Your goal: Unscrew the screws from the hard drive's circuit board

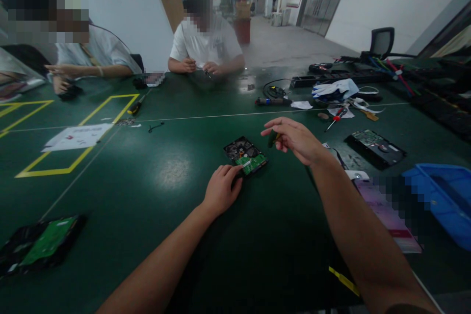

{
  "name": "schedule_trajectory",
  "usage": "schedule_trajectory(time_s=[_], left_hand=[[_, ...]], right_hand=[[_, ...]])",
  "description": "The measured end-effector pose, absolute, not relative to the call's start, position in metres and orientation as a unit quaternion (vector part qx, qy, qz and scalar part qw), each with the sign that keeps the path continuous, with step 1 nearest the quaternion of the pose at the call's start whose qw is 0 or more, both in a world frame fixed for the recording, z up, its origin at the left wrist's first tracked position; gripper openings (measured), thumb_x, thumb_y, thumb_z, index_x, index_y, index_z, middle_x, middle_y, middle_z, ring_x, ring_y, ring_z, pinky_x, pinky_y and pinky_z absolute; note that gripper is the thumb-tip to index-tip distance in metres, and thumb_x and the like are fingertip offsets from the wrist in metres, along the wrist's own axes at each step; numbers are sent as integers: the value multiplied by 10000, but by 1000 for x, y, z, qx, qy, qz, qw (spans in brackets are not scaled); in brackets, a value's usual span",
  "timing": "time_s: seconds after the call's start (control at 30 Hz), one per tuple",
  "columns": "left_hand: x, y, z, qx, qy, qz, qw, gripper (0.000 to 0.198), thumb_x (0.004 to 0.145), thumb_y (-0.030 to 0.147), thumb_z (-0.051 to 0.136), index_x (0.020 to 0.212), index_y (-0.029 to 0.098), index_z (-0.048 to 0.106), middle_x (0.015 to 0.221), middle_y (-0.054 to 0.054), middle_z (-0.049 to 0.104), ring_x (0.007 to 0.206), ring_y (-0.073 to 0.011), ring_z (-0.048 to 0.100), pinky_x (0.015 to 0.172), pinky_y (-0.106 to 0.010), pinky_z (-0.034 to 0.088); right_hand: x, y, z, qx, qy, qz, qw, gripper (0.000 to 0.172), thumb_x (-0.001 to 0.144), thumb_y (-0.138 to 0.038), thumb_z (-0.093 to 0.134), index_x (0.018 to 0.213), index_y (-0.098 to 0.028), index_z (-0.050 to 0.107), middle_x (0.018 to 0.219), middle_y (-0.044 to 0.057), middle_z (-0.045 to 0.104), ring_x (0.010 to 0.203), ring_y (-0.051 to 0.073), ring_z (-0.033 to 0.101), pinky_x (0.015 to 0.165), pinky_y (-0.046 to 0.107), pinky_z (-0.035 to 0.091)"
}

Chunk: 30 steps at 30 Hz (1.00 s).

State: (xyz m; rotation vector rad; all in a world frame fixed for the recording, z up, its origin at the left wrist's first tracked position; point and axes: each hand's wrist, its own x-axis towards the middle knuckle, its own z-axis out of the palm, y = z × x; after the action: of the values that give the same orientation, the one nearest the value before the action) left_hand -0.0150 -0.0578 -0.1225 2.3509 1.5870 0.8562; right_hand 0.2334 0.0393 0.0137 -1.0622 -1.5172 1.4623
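The left hand (222,189) rests on the green table (158,235), its thumb spread away from its bent fingers, with a fingertip on the near side of a hard drive (241,147). This hard drive lies flat in the middle of the table, between the two hands, and its green circuit board (253,162) faces up. The right hand (292,140) is up in the air just right of the drive, pinching a small dark thing (273,138) in its fingers — too hidden to say what it is. On the right lie another hard drive (376,148) and, nearer, a blue bin (437,201). Farther off on that side are a red screwdriver (338,116), white and blue gloves (334,89) and a black tool (273,101) shaped like a tube. A third hard drive (46,243) sits at the near left, with its green board up too. Past it are a white paper (79,136) and a yellow and black screwdriver (136,106). On the far side, one person in a white shirt (224,46) sits with both hands over the table — another person (110,51) sits farther left.
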Motion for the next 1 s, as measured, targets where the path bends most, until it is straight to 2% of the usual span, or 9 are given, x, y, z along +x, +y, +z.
schedule_trajectory(time_s=[0.17,0.37,0.5,0.6,0.67,0.77,0.87,1.0], left_hand=[[-15,-59,-122,790,531,292,89,400,967,247,577,1367,246,570,1116,-98,659,1025,-269,616,907,-453,541],[-14,-59,-121,791,532,287,92,406,965,242,577,1371,225,565,1116,-106,661,1021,-269,612,896,-451,544],[-14,-58,-121,791,533,286,92,402,970,245,571,1372,230,568,1118,-105,662,1037,-270,613,912,-455,539],[-15,-58,-123,790,533,287,91,409,970,243,575,1378,233,567,1128,-104,664,1039,-269,612,914,-456,538],[-16,-58,-123,791,534,287,90,418,967,245,581,1384,236,563,1135,-104,665,1038,-270,612,912,-458,539],[-16,-58,-123,791,533,288,90,435,960,244,589,1394,244,556,1128,-102,663,1034,-273,614,906,-460,542],[-16,-58,-122,791,533,287,90,423,965,241,578,1388,247,557,1136,-102,656,1032,-271,612,902,-456,541],[-15,-58,-121,792,531,288,92,402,972,244,567,1373,238,560,1128,-102,658,1026,-269,608,897,-455,541]], right_hand=[[233,41,12,-398,-589,601,364,238,905,-421,674,1020,-221,731,1098,96,749,600,120,557,471,270,389],[234,43,9,-383,-550,633,388,195,944,-365,616,1001,-203,707,1061,111,734,689,159,624,570,302,492],[236,42,10,-383,-553,630,389,187,927,-363,664,1043,-221,695,1039,87,720,704,159,642,593,303,514],[238,41,11,-404,-572,601,384,247,911,-358,693,1134,-251,705,1008,53,705,678,139,627,569,282,494],[240,42,12,-419,-591,574,383,240,912,-366,688,1117,-250,730,981,47,702,664,130,603,548,272,466],[241,43,11,-435,-607,533,397,155,887,-355,710,959,-224,750,860,35,687,639,122,550,534,267,421],[240,43,11,-451,-603,512,414,130,850,-331,747,818,-212,705,762,24,657,613,118,521,523,265,391],[237,41,11,-446,-597,534,401,95,864,-309,704,851,-215,693,919,57,732,581,104,514,469,258,341]])
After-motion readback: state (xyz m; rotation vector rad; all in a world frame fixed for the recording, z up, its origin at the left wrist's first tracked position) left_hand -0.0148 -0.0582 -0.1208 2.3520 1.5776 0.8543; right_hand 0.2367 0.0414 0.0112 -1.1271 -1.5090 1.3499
